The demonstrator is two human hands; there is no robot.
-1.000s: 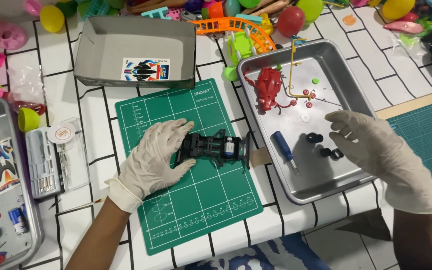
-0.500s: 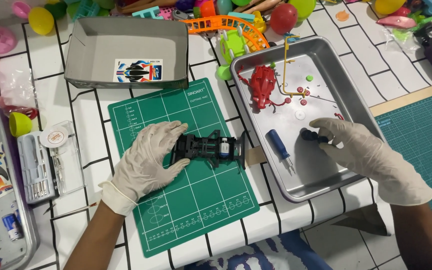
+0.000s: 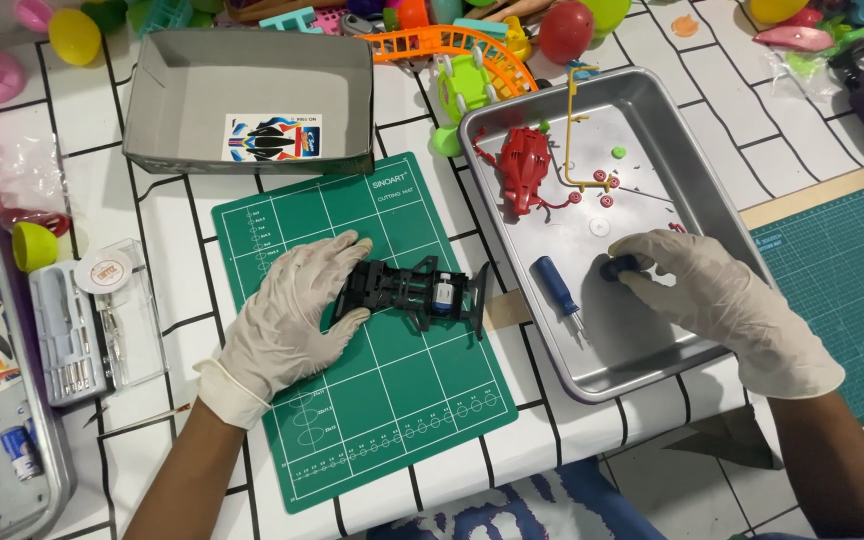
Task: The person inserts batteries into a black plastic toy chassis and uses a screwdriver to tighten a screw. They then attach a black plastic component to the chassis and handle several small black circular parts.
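White tiled tabletop [image 3: 652, 420] with black grid lines carries everything I see. On it lies the green cutting mat [image 3: 372, 400], and to its right, just beside it, the metal tray [image 3: 712, 180]. A grey cardboard box [image 3: 252, 100] with a sticker sheet inside sits above the mat, and a clear case of small tools [image 3: 92, 320] lies well to the left.

My left hand [image 3: 287, 310], gloved in white, rests flat on the mat with its fingers curled loosely around the rear of the black toy car chassis [image 3: 412, 295], pinning it rather than lifting it. The chassis lies in the mat's upper middle, its front end reaching toward the tray's edge.

My right hand [image 3: 712, 295], also gloved, is inside the tray with thumb and forefinger closed on a small dark wheel [image 3: 620, 267], which touches the tray floor or sits barely above it; I cannot tell which. A blue-handled screwdriver [image 3: 557, 290] lies just beside that hand, and the red car body shell [image 3: 524, 170] lies farther up the tray, among tiny red and green washers [image 3: 602, 185].

As I judge it, the risks are small parts. The glove fingertips are slack, so the wheel could slip from the pinch and roll among the loose washers. A sweeping wrist could nudge the screwdriver. The left hold is light, so any push on the chassis may skid it across the smooth mat.
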